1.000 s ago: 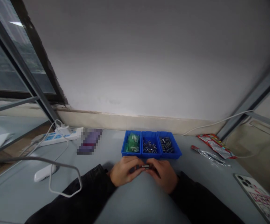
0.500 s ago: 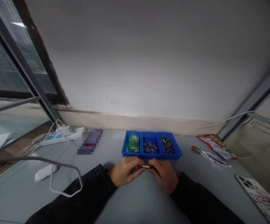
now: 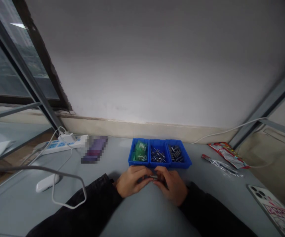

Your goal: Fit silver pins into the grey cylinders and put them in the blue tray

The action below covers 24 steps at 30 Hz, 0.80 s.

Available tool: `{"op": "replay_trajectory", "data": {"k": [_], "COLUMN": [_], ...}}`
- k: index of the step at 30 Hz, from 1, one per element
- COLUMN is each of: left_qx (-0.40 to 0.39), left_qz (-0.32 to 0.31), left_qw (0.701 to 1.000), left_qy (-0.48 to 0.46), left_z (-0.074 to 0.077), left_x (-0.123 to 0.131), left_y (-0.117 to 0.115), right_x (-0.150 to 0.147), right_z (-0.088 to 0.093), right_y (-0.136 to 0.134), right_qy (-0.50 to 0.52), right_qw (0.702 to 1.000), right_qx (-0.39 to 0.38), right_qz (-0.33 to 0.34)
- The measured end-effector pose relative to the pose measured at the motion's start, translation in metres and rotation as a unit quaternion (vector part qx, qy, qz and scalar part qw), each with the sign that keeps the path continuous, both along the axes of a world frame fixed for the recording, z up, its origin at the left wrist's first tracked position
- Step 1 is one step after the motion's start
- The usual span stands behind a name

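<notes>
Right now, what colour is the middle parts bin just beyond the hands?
The middle parts bin is bright blue; the head view shows it best.

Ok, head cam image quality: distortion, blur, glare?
Head view: strong wide-angle bending, with the window frame leaning hard; a bright streak sits in the window glass; the purple object is pixelated; the small metal piece between the left hand and right hand is too small to read clearly.

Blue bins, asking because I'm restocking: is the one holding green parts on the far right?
No, the green parts sit in the leftmost blue bin, while the far-right blue bin holds dark cylindrical parts.
</notes>
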<state>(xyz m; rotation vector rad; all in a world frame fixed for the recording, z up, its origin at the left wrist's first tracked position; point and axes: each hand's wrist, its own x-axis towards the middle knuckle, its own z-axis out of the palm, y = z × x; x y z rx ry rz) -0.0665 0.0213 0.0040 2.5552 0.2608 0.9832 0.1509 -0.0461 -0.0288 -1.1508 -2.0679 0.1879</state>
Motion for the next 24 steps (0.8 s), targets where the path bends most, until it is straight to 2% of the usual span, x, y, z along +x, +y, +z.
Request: {"op": "replay_trajectory", "data": {"k": [12, 16, 20, 24], "left_qx": [0.01, 0.006, 0.004, 0.0], "left_qz": [0.002, 0.005, 0.004, 0.01], "left_qw": [1.0, 1.0, 1.0, 1.0], "left_qy": [-0.004, -0.002, 0.002, 0.006], "left_z": [-0.0033, -0.001, -0.0013, -0.0038], "left_x": [-0.0004, -0.0002, -0.0005, -0.0008], "left_y": [0.0004, -0.0005, -0.0002, 0.0005], "right_x": [0.0005, 0.0004, 0.0011, 0.0022], "right_z": [0.0008, 0.0023, -0.0002, -0.004], "right_y": [0.0026, 0.0023, 0.0012, 0.0025], "right_qy": [-0.039, -0.042, -0.011, -0.032], "right_qw": [0.997, 0.998, 1.0, 0.999], "right_qx": [0.06, 0.048, -0.003, 0.017], "right_qz": [-0.001, 0.004, 0.003, -0.001]}}
